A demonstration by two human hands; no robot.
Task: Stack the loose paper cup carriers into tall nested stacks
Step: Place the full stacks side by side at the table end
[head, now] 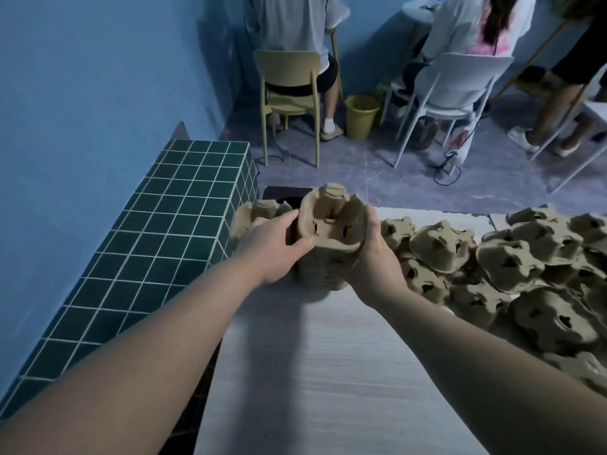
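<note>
- At the far left of the pale table, your nested stack of cup carriers stands upright; its top carrier sits cups-up, both wells holding nothing, a centre post rising between them.
- Your left hand grips the stack's left side; the thumb curls over the near rim of the top carrier, the fingers wrap the far-left wall.
- Your right hand cups the right side from slightly below; fingers curl up round the right wall, the palm is pressed to the stack's flank; the stack lies squarely between both grips, its lower layers showing beneath your hands.
- Just behind your left hand a second stack rests beside the one you hold; whether they touch, you cannot tell.
- To your right, loose carriers lie heaped upside down across the table, overlapping, near your right wrist.
- A green tiled counter runs along the table's left edge against the blue wall.
- Beyond the table, a yellow bucket stands on the floor between a yellow chair and a white chair, each with a person seated; its contents are not visible.
</note>
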